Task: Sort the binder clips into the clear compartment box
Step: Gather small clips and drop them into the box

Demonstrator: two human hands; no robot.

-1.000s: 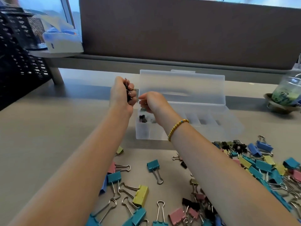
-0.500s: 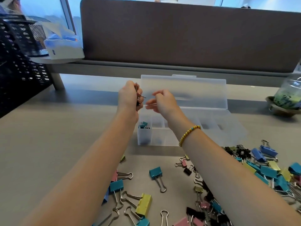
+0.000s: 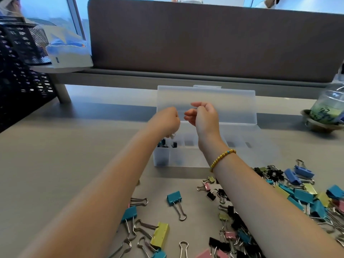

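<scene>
The clear compartment box [image 3: 242, 155] stands in the middle of the desk with its lid [image 3: 232, 101] raised. Its two leftmost compartments hold small dark and teal clips [image 3: 161, 143]. My left hand [image 3: 165, 121] is a closed fist above those compartments; silver wire handles of a small binder clip [image 3: 172, 135] stick out beneath it. Just to its right my right hand [image 3: 204, 118] hovers over the box, fingers loosely apart and holding nothing. Loose binder clips lie in front of the box: a teal one [image 3: 174, 197], a yellow one [image 3: 160, 235], and a mixed pile [image 3: 297, 192] at the right.
A black mesh organiser [image 3: 20, 75] and a tissue box [image 3: 68, 54] stand at the back left. A grey partition [image 3: 204, 40] closes off the desk's far side. At the right edge a plastic cup [image 3: 329, 108] sits on a saucer.
My hands were pinched together on a small clip above the box's left end. They have come apart: the right hand opened and drew right, and the left fist dropped lower over the left compartments.
</scene>
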